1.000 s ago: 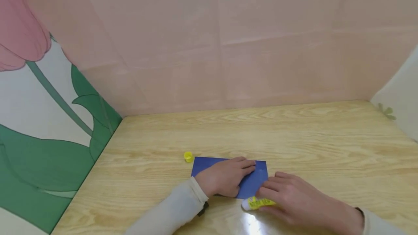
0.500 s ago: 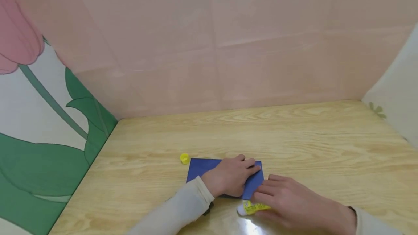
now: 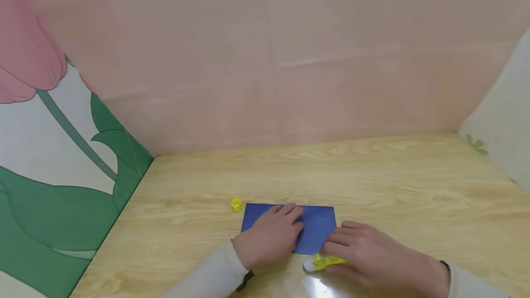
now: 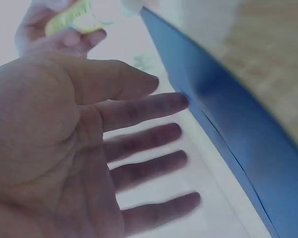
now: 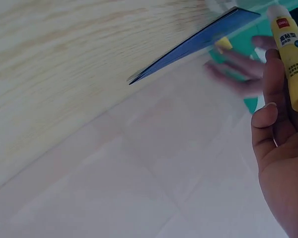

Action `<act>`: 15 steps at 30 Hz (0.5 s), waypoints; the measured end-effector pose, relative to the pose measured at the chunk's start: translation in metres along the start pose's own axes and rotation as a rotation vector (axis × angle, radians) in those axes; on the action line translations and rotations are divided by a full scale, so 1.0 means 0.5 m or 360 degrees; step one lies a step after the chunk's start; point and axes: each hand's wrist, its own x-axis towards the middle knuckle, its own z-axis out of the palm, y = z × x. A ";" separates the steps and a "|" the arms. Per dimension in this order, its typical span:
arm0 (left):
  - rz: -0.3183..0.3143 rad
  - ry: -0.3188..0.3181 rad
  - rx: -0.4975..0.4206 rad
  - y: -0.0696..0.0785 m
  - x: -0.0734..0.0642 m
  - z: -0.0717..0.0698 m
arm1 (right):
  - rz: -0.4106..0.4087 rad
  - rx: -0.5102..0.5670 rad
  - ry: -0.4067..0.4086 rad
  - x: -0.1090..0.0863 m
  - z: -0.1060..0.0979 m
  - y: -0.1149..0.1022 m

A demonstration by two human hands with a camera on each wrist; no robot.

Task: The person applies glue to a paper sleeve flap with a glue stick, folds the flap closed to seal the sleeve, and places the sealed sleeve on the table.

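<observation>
A folded sheet of blue paper [image 3: 318,229] lies on the table in front of the person. Over its left half is the left hand [image 3: 271,236], covering part of it. The left wrist view shows that hand [image 4: 89,134] with spread, nearly straight fingers, the index fingertip right at the blue paper [image 4: 258,139]. In the right hand [image 3: 372,252] a yellow glue stick [image 3: 329,261] is gripped, its white end pointing left, just below the paper's lower right corner. Curled fingers hold the glue stick [image 5: 290,54] in the right wrist view, where the paper's fold [image 5: 188,47] shows edge-on.
A small yellow cap [image 3: 236,204] sits just off the paper's upper left corner. Behind the wooden table [image 3: 393,174] stands a pinkish wall covering [image 3: 265,59]. On the left is a panel with a flower print [image 3: 74,215].
The left hand shifted right slightly, then slid back left across the blue paper, uncovering its right part. The right hand keeps the glue stick in nearly the same place.
</observation>
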 end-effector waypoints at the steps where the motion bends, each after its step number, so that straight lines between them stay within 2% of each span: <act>1: -0.0033 -0.0006 -0.0003 -0.004 -0.020 0.004 | -0.0004 -0.0003 -0.0014 0.001 0.001 0.000; 5: -0.0165 -0.0096 -0.0110 -0.015 -0.094 0.026 | -0.0032 -0.0026 -0.0019 0.006 0.004 0.004; 8: -0.0231 -0.0142 -0.0253 -0.025 -0.126 0.042 | -0.0079 -0.0008 0.0032 0.007 0.005 0.007; 11: -0.0223 -0.0078 -0.0337 -0.033 -0.136 0.053 | -0.0112 0.0014 0.0078 0.007 0.007 0.010; 15: -0.0166 0.0030 -0.0413 -0.035 -0.131 0.059 | -0.0109 0.0037 0.0065 0.006 0.011 0.010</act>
